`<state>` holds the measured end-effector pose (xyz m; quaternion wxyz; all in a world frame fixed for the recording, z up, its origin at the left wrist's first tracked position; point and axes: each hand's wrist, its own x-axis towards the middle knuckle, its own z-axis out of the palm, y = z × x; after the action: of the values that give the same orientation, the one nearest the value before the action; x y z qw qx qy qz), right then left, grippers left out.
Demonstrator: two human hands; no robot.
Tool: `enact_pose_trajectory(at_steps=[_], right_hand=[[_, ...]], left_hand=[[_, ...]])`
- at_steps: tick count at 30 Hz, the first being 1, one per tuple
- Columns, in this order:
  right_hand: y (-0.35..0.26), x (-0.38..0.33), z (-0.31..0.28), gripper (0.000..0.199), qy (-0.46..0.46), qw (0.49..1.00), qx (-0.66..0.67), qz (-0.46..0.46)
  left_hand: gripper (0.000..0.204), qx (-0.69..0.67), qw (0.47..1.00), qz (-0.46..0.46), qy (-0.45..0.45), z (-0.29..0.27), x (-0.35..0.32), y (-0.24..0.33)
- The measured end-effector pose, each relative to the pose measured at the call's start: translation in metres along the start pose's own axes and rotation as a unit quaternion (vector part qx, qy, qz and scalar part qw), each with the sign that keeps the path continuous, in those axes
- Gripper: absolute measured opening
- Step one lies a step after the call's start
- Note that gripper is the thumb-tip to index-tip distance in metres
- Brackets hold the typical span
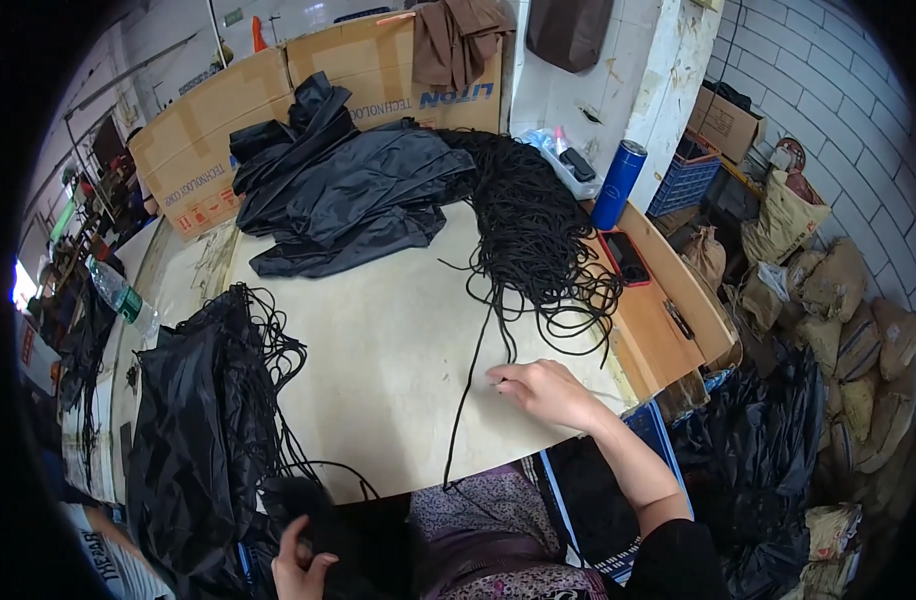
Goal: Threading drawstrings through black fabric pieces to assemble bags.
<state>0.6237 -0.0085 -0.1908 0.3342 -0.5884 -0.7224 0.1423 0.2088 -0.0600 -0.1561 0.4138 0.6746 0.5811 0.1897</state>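
My right hand (550,393) is over the right front part of the pale tabletop (378,370), thumb and fingers pinched together. Something small and dark shows at the fingertips, too small to name. Just left of it, a single black cord (465,400) runs from a tangled heap of black cords (528,210) down over the table's front edge. At the lower left, my left hand (303,568) has thumb and forefinger apart, with nothing visible between them. Beside it hangs a pile of black fabric pieces (193,420) with cord loops along its side.
More black fabric (358,190) lies crumpled at the back, before a cardboard screen (203,170). A blue can (619,185) and a red-edged phone (626,258) are on the right ledge. A plastic bottle (123,295) stands at the left. Sacks (858,340) are heaped at the far right.
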Motion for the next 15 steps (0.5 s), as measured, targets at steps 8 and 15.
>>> enact_pose_trajectory(at_steps=[8,15], right_hand=[[-0.065,-0.048,0.032,0.014,-0.140,0.779,0.557,0.251],[-0.095,-0.066,0.099,0.012,-0.003,0.860,0.506,0.063]], left_hand=[[0.019,-0.112,0.973,0.182,0.090,0.095,0.043,0.023],[0.021,-0.292,0.952,0.045,-0.084,0.154,0.048,0.021]])
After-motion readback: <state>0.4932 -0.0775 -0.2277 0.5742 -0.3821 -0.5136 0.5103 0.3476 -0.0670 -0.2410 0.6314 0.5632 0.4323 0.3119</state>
